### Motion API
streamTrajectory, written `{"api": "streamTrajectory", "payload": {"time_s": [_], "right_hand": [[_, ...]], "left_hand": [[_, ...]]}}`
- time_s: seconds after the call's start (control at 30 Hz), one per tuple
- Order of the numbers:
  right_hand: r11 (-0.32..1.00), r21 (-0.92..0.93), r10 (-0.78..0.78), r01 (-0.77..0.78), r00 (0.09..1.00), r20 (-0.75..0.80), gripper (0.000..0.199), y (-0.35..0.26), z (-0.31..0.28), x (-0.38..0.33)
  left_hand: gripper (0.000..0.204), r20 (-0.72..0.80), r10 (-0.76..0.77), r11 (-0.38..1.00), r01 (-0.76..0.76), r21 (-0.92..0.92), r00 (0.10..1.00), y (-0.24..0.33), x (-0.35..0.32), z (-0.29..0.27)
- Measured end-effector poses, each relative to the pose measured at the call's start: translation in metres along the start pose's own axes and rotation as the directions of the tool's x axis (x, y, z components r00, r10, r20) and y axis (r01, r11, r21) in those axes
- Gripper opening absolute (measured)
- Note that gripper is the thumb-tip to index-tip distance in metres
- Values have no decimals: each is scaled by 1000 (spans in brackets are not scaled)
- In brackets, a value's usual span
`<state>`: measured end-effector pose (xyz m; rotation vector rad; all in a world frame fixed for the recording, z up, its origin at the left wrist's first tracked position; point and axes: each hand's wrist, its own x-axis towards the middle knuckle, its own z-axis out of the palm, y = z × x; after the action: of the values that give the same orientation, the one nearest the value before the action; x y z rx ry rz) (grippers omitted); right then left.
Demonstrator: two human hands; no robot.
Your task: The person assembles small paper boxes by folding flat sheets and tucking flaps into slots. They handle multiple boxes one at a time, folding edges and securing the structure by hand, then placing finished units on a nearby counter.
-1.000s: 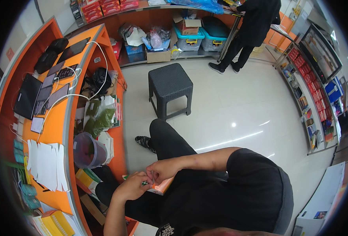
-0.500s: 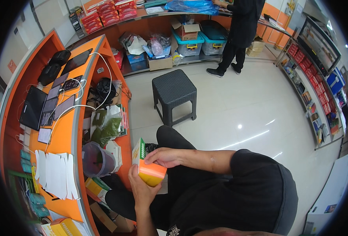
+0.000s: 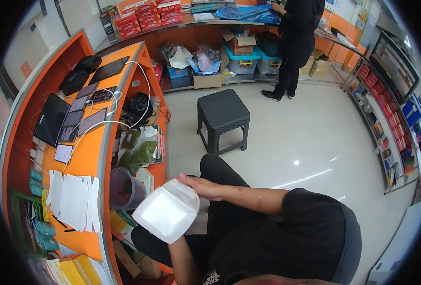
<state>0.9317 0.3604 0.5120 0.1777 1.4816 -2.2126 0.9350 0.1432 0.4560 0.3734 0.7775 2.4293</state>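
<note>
An opened paper food box (image 3: 165, 213) shows its plain white inside, tilted in front of my lap beside the orange counter. My right hand (image 3: 202, 186) is closed on its upper right edge, thumb and fingers pinching the rim. From below, my left forearm (image 3: 183, 259) runs up behind the box. My left hand holds the box from the underside, with its fingers hidden there. The box's coloured outside is turned away from view.
Left is an orange counter (image 3: 89, 156) with white sheets (image 3: 76, 202), phones, a tablet (image 3: 109, 69) and a cable. A bucket (image 3: 125, 190) sits on its lower shelf. Ahead is a dark stool (image 3: 223, 111); beyond, a person in black (image 3: 296, 47) stands at a bench. A rack (image 3: 386, 123) lines the right.
The box has opened from a closed, green, orange and yellow block to show its white inside. It has turned and moved down-left, covering my left hand. My right hand has shifted to its edge.
</note>
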Motion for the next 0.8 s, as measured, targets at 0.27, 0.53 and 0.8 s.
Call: {"api": "streamTrajectory", "payload": {"time_s": [0.27,0.53,0.8], "right_hand": [[814,-413,-546,409,780,-305,43,16,-39,32],[378,-885,-786,272,599,-152,44,-34,13,-7],[781,-405,-565,476,814,-134,46,-18,3,9]], "left_hand": [[78,127,-211,837,112,536,969,27,-15,-8],[59,-284,0,733,194,652,959,39,12,18],[51,-480,404,757,10,654,779,3,40,60]]}}
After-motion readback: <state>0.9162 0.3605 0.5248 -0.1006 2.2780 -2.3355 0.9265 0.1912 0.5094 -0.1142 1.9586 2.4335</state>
